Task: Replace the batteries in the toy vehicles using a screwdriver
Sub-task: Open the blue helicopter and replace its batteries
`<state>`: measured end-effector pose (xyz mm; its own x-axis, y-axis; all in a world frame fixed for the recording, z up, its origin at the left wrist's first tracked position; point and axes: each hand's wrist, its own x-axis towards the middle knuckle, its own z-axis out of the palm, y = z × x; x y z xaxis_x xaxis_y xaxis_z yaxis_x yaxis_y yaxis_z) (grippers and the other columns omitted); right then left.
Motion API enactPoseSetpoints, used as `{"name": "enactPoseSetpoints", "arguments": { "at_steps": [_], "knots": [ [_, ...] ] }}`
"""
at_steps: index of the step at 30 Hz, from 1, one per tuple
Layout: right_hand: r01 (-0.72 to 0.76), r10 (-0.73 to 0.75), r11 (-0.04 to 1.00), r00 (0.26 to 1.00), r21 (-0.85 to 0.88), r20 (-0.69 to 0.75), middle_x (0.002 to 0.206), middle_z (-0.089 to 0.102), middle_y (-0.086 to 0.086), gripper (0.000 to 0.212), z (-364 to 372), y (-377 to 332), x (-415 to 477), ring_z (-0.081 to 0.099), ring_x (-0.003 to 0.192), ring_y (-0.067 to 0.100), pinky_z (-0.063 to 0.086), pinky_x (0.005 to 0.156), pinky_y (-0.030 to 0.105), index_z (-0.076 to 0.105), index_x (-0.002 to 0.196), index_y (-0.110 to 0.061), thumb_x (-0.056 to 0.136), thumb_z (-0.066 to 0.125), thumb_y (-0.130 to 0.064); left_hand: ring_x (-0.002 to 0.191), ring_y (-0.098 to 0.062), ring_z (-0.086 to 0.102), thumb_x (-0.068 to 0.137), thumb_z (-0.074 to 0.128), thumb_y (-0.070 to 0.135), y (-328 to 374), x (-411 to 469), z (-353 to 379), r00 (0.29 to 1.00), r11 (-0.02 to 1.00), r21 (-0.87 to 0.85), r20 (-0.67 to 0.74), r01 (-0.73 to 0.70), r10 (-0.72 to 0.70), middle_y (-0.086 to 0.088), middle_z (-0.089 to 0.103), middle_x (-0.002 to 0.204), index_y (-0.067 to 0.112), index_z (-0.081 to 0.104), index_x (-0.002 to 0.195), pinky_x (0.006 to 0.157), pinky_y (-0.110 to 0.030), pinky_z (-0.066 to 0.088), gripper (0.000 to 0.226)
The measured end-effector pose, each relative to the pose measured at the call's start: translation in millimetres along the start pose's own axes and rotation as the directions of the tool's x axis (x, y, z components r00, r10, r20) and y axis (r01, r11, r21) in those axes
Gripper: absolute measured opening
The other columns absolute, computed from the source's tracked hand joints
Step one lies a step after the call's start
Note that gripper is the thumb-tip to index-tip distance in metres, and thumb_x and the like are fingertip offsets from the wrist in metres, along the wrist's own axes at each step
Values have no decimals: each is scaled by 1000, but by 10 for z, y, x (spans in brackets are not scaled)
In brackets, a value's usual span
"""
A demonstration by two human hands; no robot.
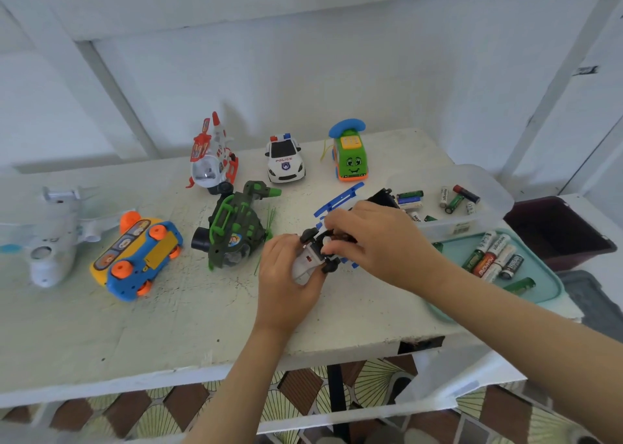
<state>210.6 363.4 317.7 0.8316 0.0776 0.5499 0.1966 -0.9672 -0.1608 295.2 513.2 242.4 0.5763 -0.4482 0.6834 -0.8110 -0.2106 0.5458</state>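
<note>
toy vehicle [305,261] gripped by left hand [283,275], right hand [381,238] pinching its upper side.

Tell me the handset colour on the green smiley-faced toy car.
Blue: the curved plastic handset tops the green toy car; head view.

The right hand [381,238] half hides the white toy [303,264]

Police car [286,162]: white, red-blue lights [280,137]. Telephone car [350,160]: green, blue handset [347,126]. Toy bus [136,258]: blue-yellow, orange wheels [157,232]. Tray [546,271]: teal. Floor [300,389]: brown diamond pattern.
</note>
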Motion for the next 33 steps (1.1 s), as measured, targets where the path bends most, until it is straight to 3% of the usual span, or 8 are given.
{"name": "enactPoseSetpoints", "arguments": {
  "at_steps": [6,10,16,22,25,27,29,33],
  "knots": [
    [101,-110,980,993,-170,-44,66,64,-1,37,51,20,-70,54,65,21,41,61,34,66,71,-13,95,49,-36,92,-7,43,79,68,25,-21,-3,2,1000,1000,-1,-12,2,-2,-3,56,90,-1,61,92,85,-13,35,30],
    [76,-87,968,996,-241,-35,78,70,-2,39,37,-20,-165,57,74,21,39,77,36,72,80,-14,98,43,-33,88,-14,48,78,69,23,-17,3,-7,1000,1000,-5,-6,-3,3,-5,57,87,-2,62,92,82,-14,37,29],
    [25,-49,943,997,-331,-64,90,72,3,32,95,-96,-288,59,83,24,38,84,40,72,90,-12,96,46,-28,89,-10,47,79,66,23,15,14,-4,1000,1000,-8,-4,-23,23,-2,56,88,-1,62,94,86,-11,34,29],
    [20,-47,961,994,-274,-93,116,65,10,34,101,-96,-400,54,106,26,37,95,39,69,112,-8,94,46,-26,93,-13,48,79,68,25,-16,0,2,1000,1000,-2,-5,7,-7,-5,58,92,-2,63,96,88,-14,36,33],
    [29,-51,986,990,-167,-134,103,65,7,26,57,-70,-551,56,95,23,44,84,37,65,108,-10,88,51,-17,94,-8,45,79,68,26,-4,6,-3,1000,1000,-4,-15,-8,8,1,55,93,-2,62,96,88,-10,35,33],
    [-71,59,994,987,-81,-153,84,63,4,20,4,-28,-633,55,75,19,47,67,33,64,96,-9,86,47,-13,95,-6,43,79,68,26,1,5,-7,1000,1000,-3,-15,-15,15,1,55,93,-2,62,96,89,-9,34,33],
    [-270,256,956,959,-115,-125,70,57,0,18,-57,51,-681,50,60,16,41,52,28,61,85,-10,86,43,-16,96,-5,42,79,68,27,-7,2,-5,1000,1000,4,-15,-13,13,-3,57,92,-3,61,95,90,-8,33,34],
    [-615,659,700,752,-363,-2,69,55,2,20,-135,283,-762,47,61,20,35,51,29,53,81,-12,91,50,-28,97,-4,41,79,66,28,-10,3,7,1000,1000,10,-21,-17,17,-4,57,93,-4,62,94,91,-8,33,35]
  ]
}}
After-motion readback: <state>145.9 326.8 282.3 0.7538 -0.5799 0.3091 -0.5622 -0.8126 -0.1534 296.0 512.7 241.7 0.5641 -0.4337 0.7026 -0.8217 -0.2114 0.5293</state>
